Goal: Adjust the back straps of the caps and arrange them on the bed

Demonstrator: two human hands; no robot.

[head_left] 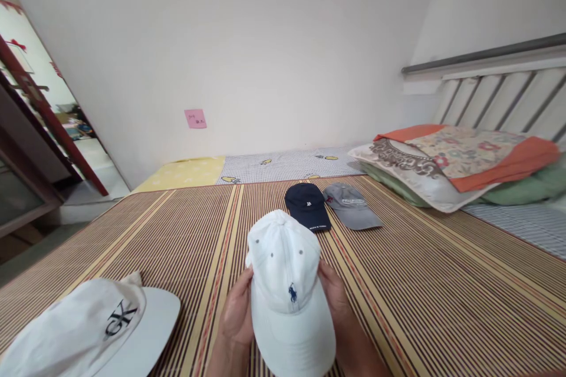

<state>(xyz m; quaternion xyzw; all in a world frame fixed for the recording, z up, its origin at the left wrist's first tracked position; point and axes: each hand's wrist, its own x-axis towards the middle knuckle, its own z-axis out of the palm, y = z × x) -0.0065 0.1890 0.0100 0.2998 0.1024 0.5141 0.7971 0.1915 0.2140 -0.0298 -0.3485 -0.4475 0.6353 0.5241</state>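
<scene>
I hold a white baseball cap [285, 283] with a small dark blue logo over the striped bed mat [420, 294]. My left hand [236, 309] grips its left side and my right hand [335, 294] grips its right side, brim pointing toward me. Just beyond it a navy cap [306, 205] and a grey cap [351, 205] lie side by side on the mat. Another white cap [92, 330] with black lettering lies at the lower left.
Stacked pillows [446, 168] with orange and floral covers lie at the right by a slatted headboard [499, 94]. A patterned sheet [283, 165] runs along the white wall, which bears a pink note [195, 118]. A doorway [39, 112] is at the left.
</scene>
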